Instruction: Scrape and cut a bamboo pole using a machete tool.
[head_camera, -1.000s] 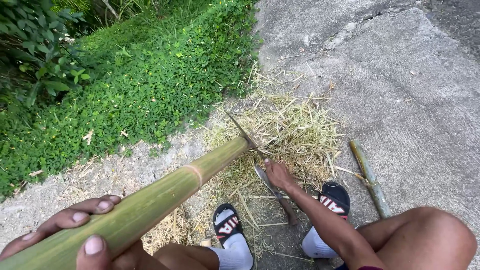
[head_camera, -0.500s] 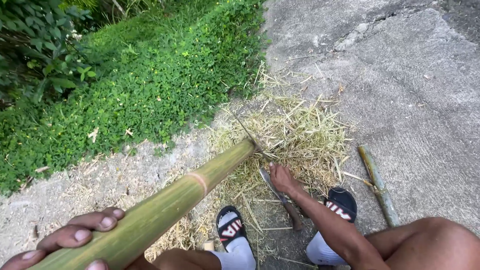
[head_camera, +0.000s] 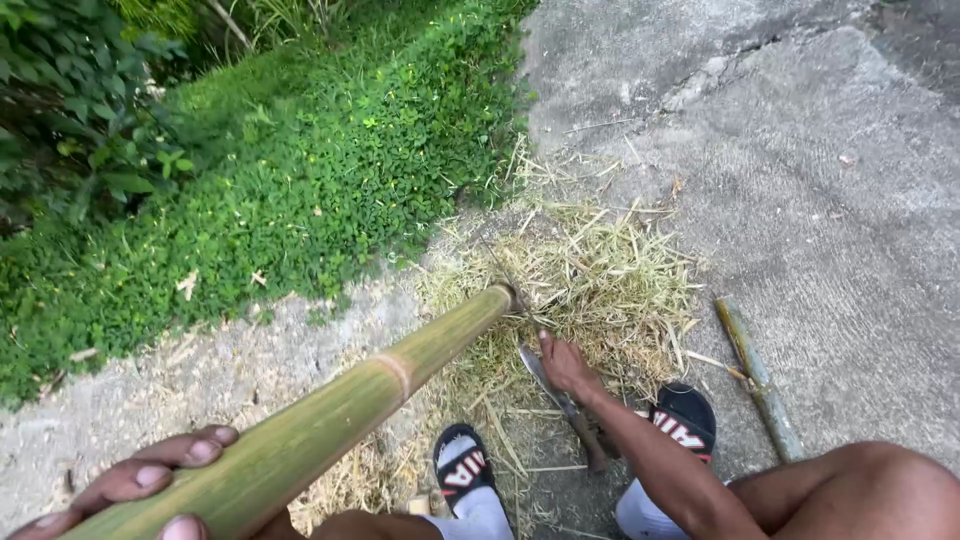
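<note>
Green bamboo pole (head_camera: 340, 415) sits clasped in our left hand (head_camera: 140, 480), near left. Our right hand (head_camera: 568, 365) lies unclenched on the knife (head_camera: 560, 400) beside straw shavings (head_camera: 590, 280).

- One view only, from a camera on the person's head, looking steeply down and forward over the person's own knees and feet.
- It faces the concrete ground (head_camera: 800, 200), with the green plant bed (head_camera: 280, 200) filling the upper left.
- It sits close: the left hand (head_camera: 140, 480) is cut by the bottom edge, and the bamboo pole (head_camera: 380, 390) runs from the lower left corner away toward the frame's middle.
- The right hand (head_camera: 565, 365) lies lower centre, beside the pile of dry shavings (head_camera: 600, 270).
- No second view shares the scene.
</note>
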